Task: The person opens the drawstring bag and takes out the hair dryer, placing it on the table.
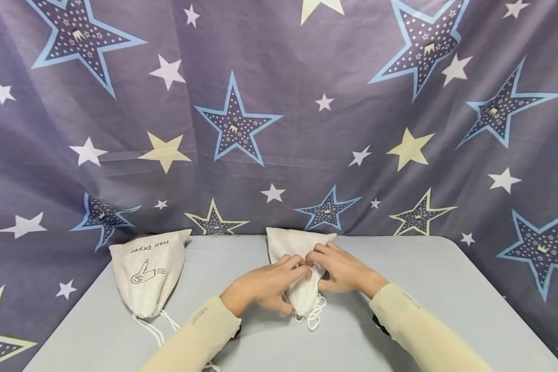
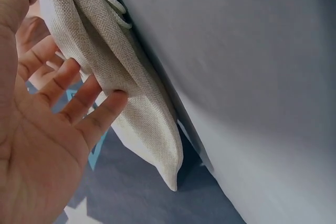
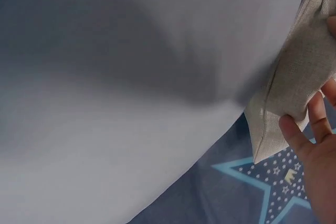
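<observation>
A cream cloth drawstring bag (image 1: 302,297) lies near the back of the table, its gathered mouth and white cord (image 1: 314,313) toward me. My left hand (image 1: 274,284) rests over its left side; in the left wrist view the spread fingertips touch the woven cloth (image 2: 118,66). From the other side my right hand (image 1: 346,268) reaches over the bag, its fingers close to those of the left. The right wrist view shows those fingertips against the cloth (image 3: 299,72) near a bottom corner. Whatever the bag contains is hidden.
A second cream drawstring bag (image 1: 149,274), printed "Hair Dryer" with a dryer drawing, lies at the table's left. Its white cords (image 1: 151,330) trail toward my left sleeve. Behind the grey table (image 1: 446,289) hangs a purple curtain (image 1: 297,129) with stars.
</observation>
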Demonstrator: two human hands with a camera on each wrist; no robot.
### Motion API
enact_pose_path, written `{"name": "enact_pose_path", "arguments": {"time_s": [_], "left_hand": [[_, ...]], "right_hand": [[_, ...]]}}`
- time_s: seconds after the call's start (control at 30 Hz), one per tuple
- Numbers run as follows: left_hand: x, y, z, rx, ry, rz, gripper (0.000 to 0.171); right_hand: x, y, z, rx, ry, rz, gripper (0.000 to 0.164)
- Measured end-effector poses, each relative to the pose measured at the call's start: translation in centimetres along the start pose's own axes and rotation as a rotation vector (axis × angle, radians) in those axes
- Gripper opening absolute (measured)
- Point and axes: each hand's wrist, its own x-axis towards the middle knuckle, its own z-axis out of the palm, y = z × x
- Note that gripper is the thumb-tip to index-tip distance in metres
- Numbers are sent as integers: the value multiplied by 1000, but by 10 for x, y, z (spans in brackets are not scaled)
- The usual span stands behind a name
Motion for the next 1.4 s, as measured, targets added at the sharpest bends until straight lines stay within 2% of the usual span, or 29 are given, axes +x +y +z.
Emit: {"name": "enact_pose_path", "arguments": {"time_s": [0.37, 0.6, 1.03, 1.4], "left_hand": [[32, 8, 5, 11, 1, 56, 77], [54, 15, 10, 3, -29, 56, 76], [87, 25, 17, 7, -60, 57, 75], [109, 39, 21, 5, -75, 66, 74]], "right_hand": [[-26, 16, -10, 4, 2, 50, 40], [-45, 26, -17, 17, -7, 93, 41], [-71, 44, -27, 5, 16, 109, 44], [-92, 56, -37, -20, 52, 77, 45]]}}
